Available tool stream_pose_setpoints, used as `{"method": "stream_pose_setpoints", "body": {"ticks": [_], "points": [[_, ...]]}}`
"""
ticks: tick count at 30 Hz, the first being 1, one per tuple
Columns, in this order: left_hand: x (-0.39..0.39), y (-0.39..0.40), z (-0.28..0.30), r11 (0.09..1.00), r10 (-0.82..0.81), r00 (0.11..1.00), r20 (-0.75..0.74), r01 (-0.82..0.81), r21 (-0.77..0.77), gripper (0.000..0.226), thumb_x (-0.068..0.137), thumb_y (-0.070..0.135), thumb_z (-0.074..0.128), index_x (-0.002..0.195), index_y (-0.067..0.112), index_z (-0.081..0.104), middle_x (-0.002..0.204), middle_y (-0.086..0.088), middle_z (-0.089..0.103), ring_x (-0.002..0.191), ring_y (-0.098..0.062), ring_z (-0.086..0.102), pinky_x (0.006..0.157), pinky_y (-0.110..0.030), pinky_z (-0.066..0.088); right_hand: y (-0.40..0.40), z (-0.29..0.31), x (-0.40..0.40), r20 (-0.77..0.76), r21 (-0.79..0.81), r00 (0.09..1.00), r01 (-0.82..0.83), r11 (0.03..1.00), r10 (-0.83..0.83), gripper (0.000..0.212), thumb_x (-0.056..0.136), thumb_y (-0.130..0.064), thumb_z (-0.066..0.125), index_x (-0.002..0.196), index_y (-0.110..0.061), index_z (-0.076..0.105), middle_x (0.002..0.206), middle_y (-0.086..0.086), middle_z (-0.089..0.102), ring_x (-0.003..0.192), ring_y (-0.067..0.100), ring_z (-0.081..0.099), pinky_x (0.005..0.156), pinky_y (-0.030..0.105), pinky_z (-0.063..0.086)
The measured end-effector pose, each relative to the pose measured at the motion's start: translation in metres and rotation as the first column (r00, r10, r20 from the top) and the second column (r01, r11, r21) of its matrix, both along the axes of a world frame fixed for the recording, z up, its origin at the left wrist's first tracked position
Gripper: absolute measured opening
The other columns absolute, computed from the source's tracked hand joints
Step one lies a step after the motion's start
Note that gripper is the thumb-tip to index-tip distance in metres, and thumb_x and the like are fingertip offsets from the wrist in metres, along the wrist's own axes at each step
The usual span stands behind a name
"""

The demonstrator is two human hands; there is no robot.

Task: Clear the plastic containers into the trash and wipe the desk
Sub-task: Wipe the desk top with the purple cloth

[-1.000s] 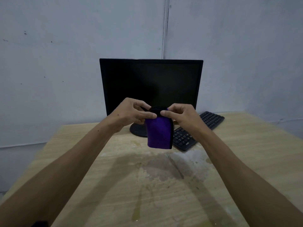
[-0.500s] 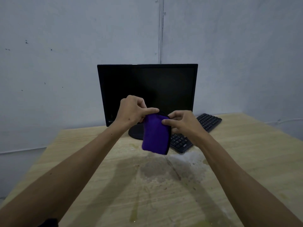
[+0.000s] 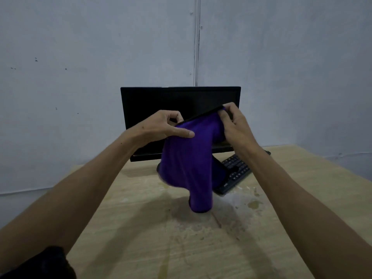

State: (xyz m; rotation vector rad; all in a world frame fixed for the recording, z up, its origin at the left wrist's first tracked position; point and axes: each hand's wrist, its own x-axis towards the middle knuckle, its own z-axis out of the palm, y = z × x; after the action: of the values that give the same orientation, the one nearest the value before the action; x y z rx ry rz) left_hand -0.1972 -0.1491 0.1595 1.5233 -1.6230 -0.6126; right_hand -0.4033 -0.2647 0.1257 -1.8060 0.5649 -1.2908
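A purple cloth with a black edge hangs in the air over the wooden desk, partly unfolded, its lowest corner close above the stained patch. My left hand pinches its top left edge, thumb laid across the fabric. Higher up, my right hand pinches the top right corner. No plastic containers are in view.
A black monitor stands at the back of the desk, its stand behind the cloth. A black keyboard lies askew to its right. Wet stains and yellowish spots mark the desk's middle. Grey walls close off the back.
The folded cloth has been pulled open: my hands moved apart, the right one rising, and the cloth now hangs much longer and wider than before.
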Motion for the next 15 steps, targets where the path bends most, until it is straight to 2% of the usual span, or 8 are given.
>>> {"method": "stream_pose_setpoints", "body": {"ticks": [2, 3, 6, 8, 10, 11, 13, 15], "points": [[0.004, 0.004, 0.005, 0.999, 0.038, 0.990, 0.133, -0.043, 0.031, 0.035, 0.079, 0.033, 0.086, 0.095, 0.006, 0.070, 0.097, -0.005, 0.079, 0.088, -0.022, 0.077, 0.076, -0.033, 0.064, -0.004, 0.004, 0.002, 0.048, 0.047, 0.999, -0.020, 0.999, 0.018, 0.016, 0.110, -0.028, 0.046, 0.101, -0.022, 0.058, 0.086, -0.002, 0.061, 0.070, 0.009, 0.054, 0.056, 0.026, 0.047], [0.005, 0.006, 0.007, 0.997, 0.068, 0.987, 0.147, -0.072, 0.023, 0.032, 0.081, 0.035, 0.085, 0.097, 0.010, 0.075, 0.097, -0.004, 0.079, 0.089, -0.021, 0.077, 0.077, -0.033, 0.064, -0.006, 0.006, 0.003, 0.062, 0.067, 0.997, -0.043, 0.997, 0.038, 0.017, 0.109, -0.029, 0.048, 0.099, -0.022, 0.059, 0.085, -0.002, 0.061, 0.070, 0.008, 0.054, 0.058, 0.026, 0.047], [0.010, 0.014, 0.013, 0.981, 0.191, 0.981, 0.032, -0.192, 0.022, 0.028, 0.085, 0.043, 0.079, 0.096, 0.017, 0.082, 0.091, 0.000, 0.080, 0.087, -0.019, 0.077, 0.075, -0.031, 0.063, -0.001, 0.014, -0.006, -0.012, 0.197, 0.981, -0.188, 0.962, 0.194, 0.024, 0.100, -0.040, 0.063, 0.102, -0.017, 0.068, 0.087, 0.001, 0.068, 0.075, 0.016, 0.063, 0.066, 0.034, 0.057], [0.012, 0.016, 0.015, 0.960, 0.269, 0.962, 0.044, -0.272, 0.070, 0.033, 0.085, 0.048, 0.077, 0.095, 0.018, 0.082, 0.087, 0.000, 0.080, 0.083, -0.019, 0.077, 0.072, -0.032, 0.061, 0.005, 0.020, -0.015, -0.188, 0.291, 0.930, -0.255, 0.922, 0.316, 0.043, 0.086, -0.043, 0.077, 0.108, -0.007, 0.069, 0.090, 0.006, 0.074, 0.076, 0.024, 0.070, 0.067, 0.035, 0.060], [0.013, 0.016, 0.016, 0.937, 0.318, 0.946, 0.066, -0.324, 0.133, 0.038, 0.085, 0.051, 0.077, 0.093, 0.014, 0.082, 0.086, -0.002, 0.080, 0.080, -0.021, 0.077, 0.071, -0.035, 0.062, 0.009, 0.023, -0.020, -0.413, 0.252, 0.857, -0.216, 0.943, 0.307, 0.041, 0.080, -0.034, 0.085, 0.106, -0.006, 0.071, 0.093, 0.009, 0.079, 0.079, 0.027, 0.077, 0.066, 0.034, 0.061], [0.013, 0.017, 0.016, 0.926, 0.332, 0.941, 0.064, -0.339, 0.164, 0.039, 0.085, 0.050, 0.077, 0.093, 0.013, 0.082, 0.086, -0.003, 0.080, 0.080, -0.022, 0.078, 0.070, -0.036, 0.063, 0.008, 0.022, -0.020, -0.463, 0.222, 0.843, -0.188, 0.957, 0.274, 0.036, 0.081, -0.031, 0.085, 0.106, -0.007, 0.073, 0.095, 0.010, 0.079, 0.081, 0.027, 0.078, 0.067, 0.035, 0.062], [0.013, 0.019, 0.016, 0.914, 0.342, 0.940, -0.003, -0.332, 0.232, 0.036, 0.086, 0.045, 0.078, 0.097, 0.011, 0.079, 0.090, -0.006, 0.081, 0.083, -0.025, 0.078, 0.070, -0.037, 0.063, 0.006, 0.020, -0.019, -0.421, 0.219, 0.874, -0.160, 0.962, 0.242, 0.031, 0.085, -0.030, 0.082, 0.107, -0.011, 0.074, 0.098, 0.010, 0.079, 0.084, 0.026, 0.078, 0.069, 0.034, 0.063], [0.012, 0.018, 0.017, 0.919, 0.337, 0.919, -0.203, -0.274, 0.282, 0.031, 0.088, 0.035, 0.078, 0.106, 0.009, 0.076, 0.101, -0.011, 0.080, 0.090, -0.026, 0.077, 0.077, -0.040, 0.063, 0.005, 0.015, -0.017, -0.296, 0.244, 0.923, -0.177, 0.953, 0.247, 0.029, 0.086, -0.031, 0.081, 0.110, -0.017, 0.074, 0.101, 0.007, 0.078, 0.088, 0.025, 0.077, 0.070, 0.037, 0.063]]}}
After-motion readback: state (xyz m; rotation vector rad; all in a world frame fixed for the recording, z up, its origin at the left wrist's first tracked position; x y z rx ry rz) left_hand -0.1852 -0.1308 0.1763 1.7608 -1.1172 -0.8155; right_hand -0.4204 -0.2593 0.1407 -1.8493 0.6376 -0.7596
